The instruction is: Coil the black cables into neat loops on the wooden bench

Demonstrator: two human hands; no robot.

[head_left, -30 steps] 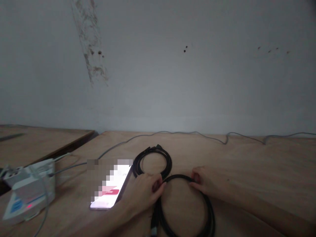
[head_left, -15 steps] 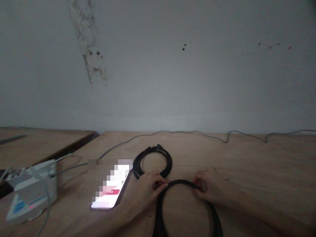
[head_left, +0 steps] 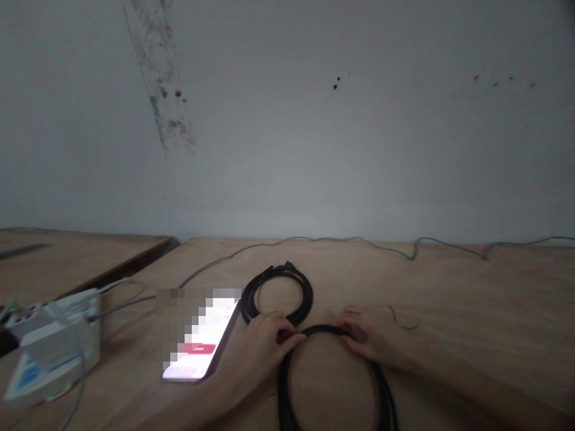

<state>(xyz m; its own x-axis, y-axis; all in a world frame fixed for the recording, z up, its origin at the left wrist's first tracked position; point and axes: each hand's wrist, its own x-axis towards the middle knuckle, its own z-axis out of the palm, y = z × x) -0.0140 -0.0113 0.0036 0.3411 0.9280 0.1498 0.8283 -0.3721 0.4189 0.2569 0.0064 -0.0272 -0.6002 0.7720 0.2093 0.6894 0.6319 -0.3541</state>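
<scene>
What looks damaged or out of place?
The wall looks damaged: a blotchy, scraped strip at upper left and small dark holes farther right break its plain surface. Thin strands lie loose near the right hand.

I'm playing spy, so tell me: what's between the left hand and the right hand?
In the head view, the far arc of the nearer black cable coil stretches between the left hand and right hand.

Dim grey light is covering the wall [head_left: 278, 155], darkening at the upper right corner. At lower left, a phone screen [head_left: 205, 335] is glaring white beside coarse pixel blocks; fine detail on the bench [head_left: 476, 299] is blurring.
</scene>
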